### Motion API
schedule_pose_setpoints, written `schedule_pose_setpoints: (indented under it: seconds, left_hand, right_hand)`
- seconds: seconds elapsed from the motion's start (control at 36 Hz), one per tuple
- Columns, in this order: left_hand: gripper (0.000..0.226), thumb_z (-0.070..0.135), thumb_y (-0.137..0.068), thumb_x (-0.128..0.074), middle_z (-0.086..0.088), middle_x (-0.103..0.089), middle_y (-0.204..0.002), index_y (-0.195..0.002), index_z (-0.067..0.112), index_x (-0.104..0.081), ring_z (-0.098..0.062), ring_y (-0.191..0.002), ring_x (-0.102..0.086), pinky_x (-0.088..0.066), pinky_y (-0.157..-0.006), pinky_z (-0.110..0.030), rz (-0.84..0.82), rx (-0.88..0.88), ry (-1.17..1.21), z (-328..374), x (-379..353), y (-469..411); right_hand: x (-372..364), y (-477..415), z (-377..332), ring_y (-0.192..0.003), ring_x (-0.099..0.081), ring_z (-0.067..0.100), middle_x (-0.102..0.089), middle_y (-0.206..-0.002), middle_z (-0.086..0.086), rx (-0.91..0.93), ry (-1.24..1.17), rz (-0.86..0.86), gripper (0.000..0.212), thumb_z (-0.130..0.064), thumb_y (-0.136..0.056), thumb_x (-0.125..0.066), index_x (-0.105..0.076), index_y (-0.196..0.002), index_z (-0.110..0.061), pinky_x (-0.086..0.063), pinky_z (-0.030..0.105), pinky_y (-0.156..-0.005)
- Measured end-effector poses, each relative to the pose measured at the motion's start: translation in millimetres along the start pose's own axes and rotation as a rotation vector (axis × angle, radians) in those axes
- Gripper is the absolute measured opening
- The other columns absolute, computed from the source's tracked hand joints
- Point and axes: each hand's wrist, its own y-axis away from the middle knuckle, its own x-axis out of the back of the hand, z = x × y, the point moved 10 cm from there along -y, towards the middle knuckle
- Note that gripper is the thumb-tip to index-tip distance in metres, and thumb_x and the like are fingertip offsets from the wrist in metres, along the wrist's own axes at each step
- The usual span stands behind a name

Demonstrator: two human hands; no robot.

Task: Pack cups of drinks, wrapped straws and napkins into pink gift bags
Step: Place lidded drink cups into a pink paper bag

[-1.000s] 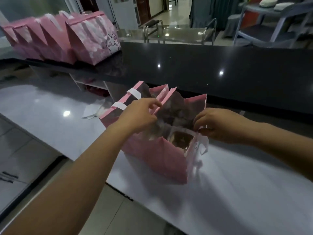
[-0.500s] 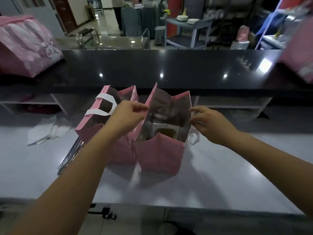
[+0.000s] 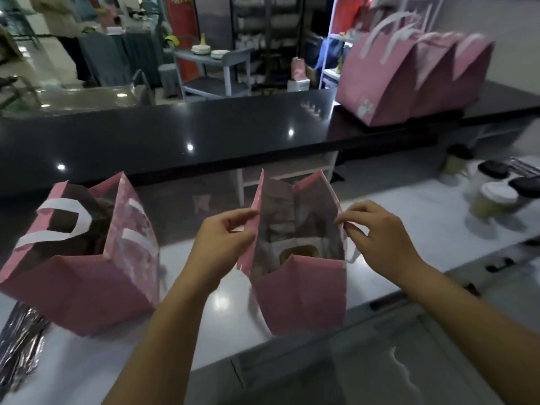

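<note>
Left grip (image 3: 225,238): thumb and fingers closed in a pinch on the left rim of the open pink paper gift bag (image 3: 301,299).
Right grip (image 3: 377,232): fingertips pinching the bag's right rim.
Bag: upright on the white bench (image 3: 423,229), lower centre of frame.
Lidded drink cups (image 3: 492,200): right edge, well apart.

No legible text, brand or number on the pink gift bags (image 3: 301,299) or cups (image 3: 492,200).
</note>
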Motion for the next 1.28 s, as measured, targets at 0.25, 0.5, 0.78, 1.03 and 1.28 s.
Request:
schedule_pose_setpoints:
  seconds: [0.25, 0.5, 0.78, 1.03, 1.28]
  left_hand:
    - [0.029, 0.013, -0.092, -0.069, 0.020, -0.076, -0.098, -0.103, 0.039, -0.076, -0.011, -0.082, -0.075, -0.061, -0.065, -0.029, -0.054, -0.012, 0.074, 24, -163, -6]
    - [0.034, 0.006, -0.093, -0.066, 0.017, -0.076, -0.100, -0.112, 0.033, -0.074, -0.011, -0.086, -0.075, -0.062, -0.066, -0.030, -0.043, -0.043, 0.121, 45, -326, -30]
    - [0.037, 0.009, -0.096, -0.065, 0.023, -0.074, -0.101, -0.103, 0.045, -0.070, -0.002, -0.082, -0.073, -0.058, -0.060, -0.019, 0.019, -0.035, 0.138, 59, -432, -76]
    - [0.037, 0.008, -0.096, -0.064, 0.027, -0.074, -0.095, -0.124, 0.033, -0.068, 0.000, -0.084, -0.072, -0.059, -0.062, -0.022, 0.046, -0.026, 0.093, 57, -488, -136]
    - [0.034, 0.016, -0.093, -0.067, 0.023, -0.074, -0.101, -0.118, 0.040, -0.070, -0.001, -0.090, -0.072, -0.058, -0.063, -0.020, 0.018, -0.037, 0.026, 64, -523, -178]
  right_hand:
    - [81, 39, 146, -0.097, -0.067, 0.017, -0.075, -0.106, -0.005, -0.164, 0.022, -0.021, 0.027, -0.007, -0.091, -0.062, -0.077, -0.106, -0.023, -0.045, 0.025, -0.083]
    - [164, 53, 286, -0.084, -0.066, -0.003, -0.070, -0.092, -0.023, -0.305, -0.212, 0.025, 0.021, -0.028, -0.093, -0.062, -0.076, -0.109, -0.027, -0.052, 0.021, -0.077]
    - [179, 14, 395, -0.113, -0.061, 0.018, -0.069, -0.124, 0.000, -0.321, -0.210, -0.047, 0.043, -0.016, -0.089, -0.058, -0.063, -0.131, -0.022, -0.041, 0.023, -0.087]
    - [184, -41, 473, -0.103, -0.060, 0.013, -0.069, -0.122, -0.001, -0.298, -0.229, -0.070, 0.042, -0.017, -0.089, -0.058, -0.063, -0.131, -0.024, -0.040, 0.024, -0.084]
    - [183, -81, 513, -0.118, -0.055, -0.004, -0.061, -0.128, -0.022, -0.196, -0.375, -0.327, 0.047, -0.047, -0.092, -0.058, -0.046, -0.137, -0.054, -0.048, 0.031, -0.097]
